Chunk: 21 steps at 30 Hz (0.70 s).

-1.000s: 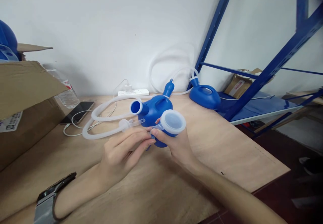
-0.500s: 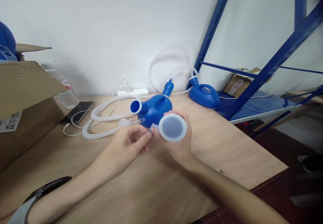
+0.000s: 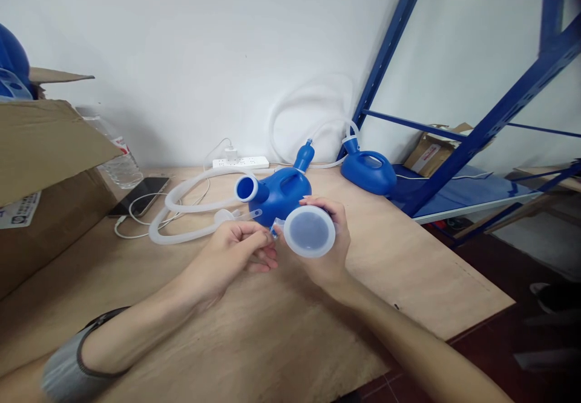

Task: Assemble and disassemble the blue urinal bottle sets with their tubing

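My right hand (image 3: 333,264) is wrapped round a translucent white round cup-like piece (image 3: 310,232), whose wide rim faces me. From its left side sticks out a small clear tab (image 3: 278,226) with a bit of blue at it. The fingertips of my left hand (image 3: 240,249) pinch together at the end of this tab. Just behind both hands a blue jug (image 3: 285,194) lies on the table, its round mouth open toward the left. A white cap with a strap (image 3: 224,216) rests beside the jug, left of its mouth.
A coiled clear tube (image 3: 175,200) and a phone (image 3: 140,197) with a cable lie left on the wooden table (image 3: 436,264). Behind are a power strip (image 3: 240,162), a blue bottle-shaped piece (image 3: 304,156) and a second blue jug (image 3: 370,173). A cardboard box (image 3: 49,233) stands left, a blue rack (image 3: 494,100) right.
The view has shifted slightly. My left hand has drawn a little lower and still pinches by the tab. My right hand keeps its hold on the cup-like piece.
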Each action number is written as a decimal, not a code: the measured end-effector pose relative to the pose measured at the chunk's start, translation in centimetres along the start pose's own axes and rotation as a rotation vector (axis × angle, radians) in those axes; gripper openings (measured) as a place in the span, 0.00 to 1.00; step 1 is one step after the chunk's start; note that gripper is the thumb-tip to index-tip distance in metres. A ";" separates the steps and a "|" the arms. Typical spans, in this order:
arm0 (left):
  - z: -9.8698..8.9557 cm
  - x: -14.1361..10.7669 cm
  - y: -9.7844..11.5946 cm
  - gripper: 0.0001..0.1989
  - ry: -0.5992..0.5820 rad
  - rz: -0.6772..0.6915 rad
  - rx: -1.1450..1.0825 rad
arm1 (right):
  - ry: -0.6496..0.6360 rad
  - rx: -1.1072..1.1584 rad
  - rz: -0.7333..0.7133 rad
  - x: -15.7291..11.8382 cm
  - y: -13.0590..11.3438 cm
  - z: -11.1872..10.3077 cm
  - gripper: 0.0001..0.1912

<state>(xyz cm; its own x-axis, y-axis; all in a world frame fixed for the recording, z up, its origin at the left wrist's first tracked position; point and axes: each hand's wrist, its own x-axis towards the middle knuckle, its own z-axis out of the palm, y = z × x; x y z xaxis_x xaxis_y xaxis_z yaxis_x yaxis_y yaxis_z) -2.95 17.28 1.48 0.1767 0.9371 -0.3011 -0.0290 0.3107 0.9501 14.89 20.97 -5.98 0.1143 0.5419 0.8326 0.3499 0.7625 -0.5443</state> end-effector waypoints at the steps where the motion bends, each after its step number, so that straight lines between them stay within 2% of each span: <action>1: 0.1 0.0 0.0 0.11 0.008 -0.006 -0.007 | 0.002 -0.005 -0.001 0.0 0.0 0.0 0.33; 11: 0.1 0.6 -1.3 0.09 -0.003 0.011 -0.123 | 0.016 -0.063 0.108 0.5 -1.0 0.0 0.29; 19: 0.2 0.9 -1.8 0.08 -0.012 -0.045 -0.194 | -0.001 -0.061 0.105 0.5 -0.8 -0.2 0.29; 21: 0.2 1.2 -2.1 0.08 -0.007 -0.023 -0.161 | -0.005 -0.064 0.080 0.4 -0.7 -0.2 0.30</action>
<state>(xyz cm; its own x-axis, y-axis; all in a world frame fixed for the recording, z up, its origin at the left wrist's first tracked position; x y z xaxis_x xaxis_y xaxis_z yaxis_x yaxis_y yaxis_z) -2.51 17.69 -0.82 0.1862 0.9284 -0.3215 -0.1825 0.3542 0.9172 14.88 20.61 -5.22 0.1402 0.6021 0.7860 0.3987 0.6923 -0.6015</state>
